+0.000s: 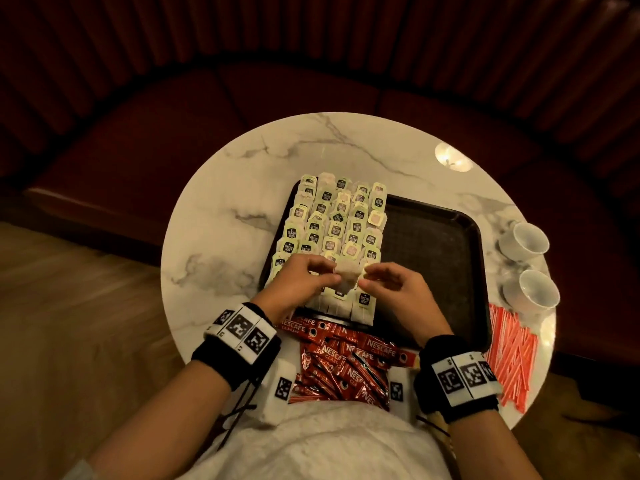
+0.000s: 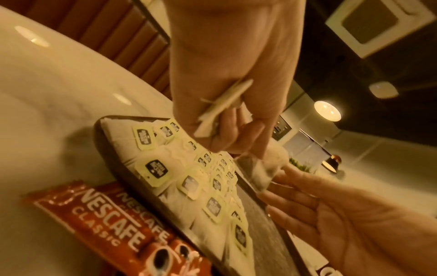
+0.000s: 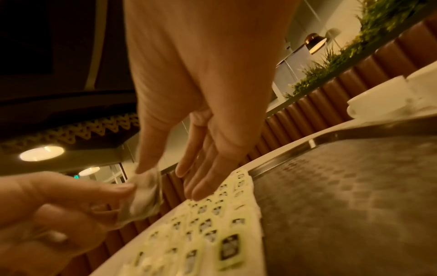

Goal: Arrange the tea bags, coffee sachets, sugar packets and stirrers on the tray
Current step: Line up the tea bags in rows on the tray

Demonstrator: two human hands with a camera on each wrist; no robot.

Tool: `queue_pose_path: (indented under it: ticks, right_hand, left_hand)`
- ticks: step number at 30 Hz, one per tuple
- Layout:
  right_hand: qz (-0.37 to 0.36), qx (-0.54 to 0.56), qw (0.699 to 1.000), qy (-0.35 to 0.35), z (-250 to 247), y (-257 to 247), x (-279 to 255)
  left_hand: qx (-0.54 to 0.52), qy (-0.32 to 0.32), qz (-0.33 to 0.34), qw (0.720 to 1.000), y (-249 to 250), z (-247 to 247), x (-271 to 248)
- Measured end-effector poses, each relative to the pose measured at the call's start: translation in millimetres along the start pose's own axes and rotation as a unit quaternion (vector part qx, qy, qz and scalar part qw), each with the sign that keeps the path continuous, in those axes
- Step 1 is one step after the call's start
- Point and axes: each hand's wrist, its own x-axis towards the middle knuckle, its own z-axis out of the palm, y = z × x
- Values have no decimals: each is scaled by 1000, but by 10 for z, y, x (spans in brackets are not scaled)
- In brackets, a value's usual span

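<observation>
A dark tray (image 1: 433, 254) lies on the round marble table (image 1: 221, 237). Rows of green-tagged tea bags (image 1: 332, 223) fill its left half; its right half is bare. Over the nearest rows my left hand (image 1: 334, 277) and right hand (image 1: 363, 277) both pinch one loose tea bag (image 1: 346, 271) just above the tray. In the left wrist view the left hand (image 2: 236, 147) also grips pale tags (image 2: 224, 104) in its palm. In the right wrist view the right thumb meets the tea bag (image 3: 144, 198) while the other fingers (image 3: 201, 186) stretch out straight.
Red coffee sachets (image 1: 346, 362) are piled at the table's near edge, between my wrists. A heap of thin orange-red sticks (image 1: 512, 355) lies at the right of the tray. Two white cups (image 1: 526, 240) (image 1: 536, 289) stand at the right edge. A dark red bench curves behind.
</observation>
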Motion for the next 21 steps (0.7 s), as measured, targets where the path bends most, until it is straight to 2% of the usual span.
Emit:
queue_pose_path:
  ticks: [2, 4, 8, 13, 18, 21]
  right_hand:
    - [-13, 43, 997, -57, 60, -66, -22]
    - [-24, 56, 996, -66, 92, -80, -33]
    - [-66, 23, 996, -48, 87, -66, -36]
    - [-105, 34, 994, -27, 81, -111, -55]
    - [-90, 130, 987, 17, 149, -116, -44]
    - [-80, 177, 981, 27, 166, -128, -42]
  left_hand:
    - [-59, -26, -24, 998, 49, -1, -51]
    - [-84, -44, -27, 995, 60, -9, -70]
    - [-110, -35, 14, 993, 86, -30, -106]
    - [-147, -5, 48, 988, 117, -27, -121]
    - [-176, 34, 43, 983, 174, 12, -121]
    - [-163, 23, 22, 986, 179, 18, -130]
